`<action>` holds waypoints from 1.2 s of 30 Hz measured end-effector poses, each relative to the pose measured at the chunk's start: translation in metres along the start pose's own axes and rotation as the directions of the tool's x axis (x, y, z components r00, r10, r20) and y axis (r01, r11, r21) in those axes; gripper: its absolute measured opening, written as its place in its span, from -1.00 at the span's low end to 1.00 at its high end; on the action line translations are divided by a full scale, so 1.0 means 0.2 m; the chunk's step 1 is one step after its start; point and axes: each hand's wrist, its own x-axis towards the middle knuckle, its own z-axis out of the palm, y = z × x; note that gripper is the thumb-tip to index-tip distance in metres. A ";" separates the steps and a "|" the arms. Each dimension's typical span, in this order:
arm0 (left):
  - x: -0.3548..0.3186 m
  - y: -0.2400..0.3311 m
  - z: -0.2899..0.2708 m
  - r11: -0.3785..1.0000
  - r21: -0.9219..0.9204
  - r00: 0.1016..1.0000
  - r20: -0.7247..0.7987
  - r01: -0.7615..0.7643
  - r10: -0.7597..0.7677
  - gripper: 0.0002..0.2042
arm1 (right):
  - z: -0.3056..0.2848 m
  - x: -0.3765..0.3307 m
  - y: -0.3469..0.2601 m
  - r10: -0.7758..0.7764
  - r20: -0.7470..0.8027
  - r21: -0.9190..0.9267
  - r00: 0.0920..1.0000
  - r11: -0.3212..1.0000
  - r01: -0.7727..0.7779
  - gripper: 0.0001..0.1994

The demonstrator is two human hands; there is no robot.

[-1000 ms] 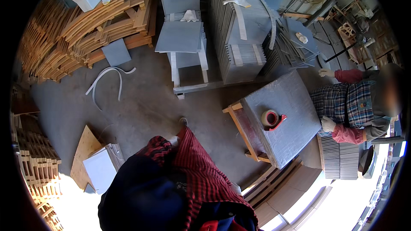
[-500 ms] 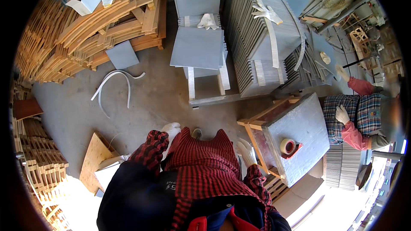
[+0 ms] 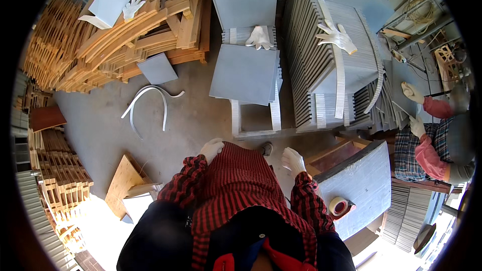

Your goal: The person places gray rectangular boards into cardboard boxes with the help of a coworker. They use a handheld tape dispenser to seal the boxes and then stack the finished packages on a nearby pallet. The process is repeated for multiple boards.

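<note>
Since a second ago the view has swung so that the grey slab stack (image 3: pixel 244 73) on its white stand now lies straight ahead and closer, and the desk (image 3: pixel 362 186) with the tape roll (image 3: pixel 339 206) has slid to the lower right; I judge the person has turned toward the stack. Both gloved hands have come into view, empty: the left hand (image 3: pixel 211 149) loosely curled by the hip, the right hand (image 3: pixel 292 160) half open, nearest the desk's edge, touching nothing. A loose glove (image 3: pixel 259 36) lies on the stack's far end. Bare concrete floor (image 3: pixel 100 130) separates the person from the stand. White straps (image 3: pixel 148 105) curl on the floor to the left, beside a wood pile (image 3: pixel 110 35). At right a co-worker (image 3: pixel 432 145) in checked sleeves works by upright slabs (image 3: pixel 331 65)
</note>
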 end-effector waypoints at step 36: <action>1.18 1.15 -0.58 0.950 0.287 0.989 0.041 0.123 -0.140 -0.21 | 0.78 1.10 -0.90 0.510 -0.428 0.250 0.746 0.860 -0.445 -0.39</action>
